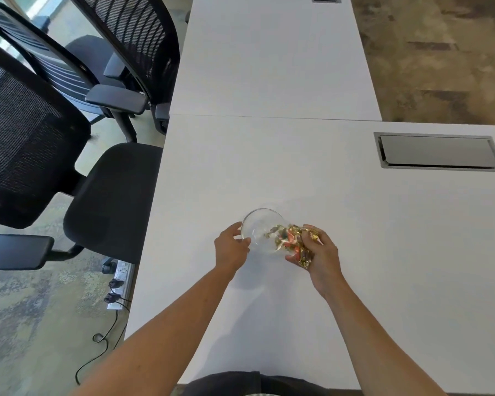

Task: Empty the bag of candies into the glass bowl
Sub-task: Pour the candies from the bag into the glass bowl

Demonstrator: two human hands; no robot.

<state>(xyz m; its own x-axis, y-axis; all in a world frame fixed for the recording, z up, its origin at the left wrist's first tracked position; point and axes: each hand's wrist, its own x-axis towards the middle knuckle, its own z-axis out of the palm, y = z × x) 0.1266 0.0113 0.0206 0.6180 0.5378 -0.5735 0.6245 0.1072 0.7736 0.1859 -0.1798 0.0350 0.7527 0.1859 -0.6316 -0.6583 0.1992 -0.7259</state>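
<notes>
A clear glass bowl (260,224) stands on the white table (269,167), tilted or seen from above. My left hand (231,249) grips its left rim with thumb and fingers. My right hand (320,252) holds a clear bag of gold and orange wrapped candies (290,242) at the bowl's right edge, its mouth turned toward the bowl. A few candies lie at the bowl's right side; I cannot tell whether they are inside the bowl or still in the bag.
A grey cable hatch (437,151) is set in the table at the right. Black mesh office chairs (69,167) stand along the table's left edge. A power strip (120,284) with cables lies on the floor.
</notes>
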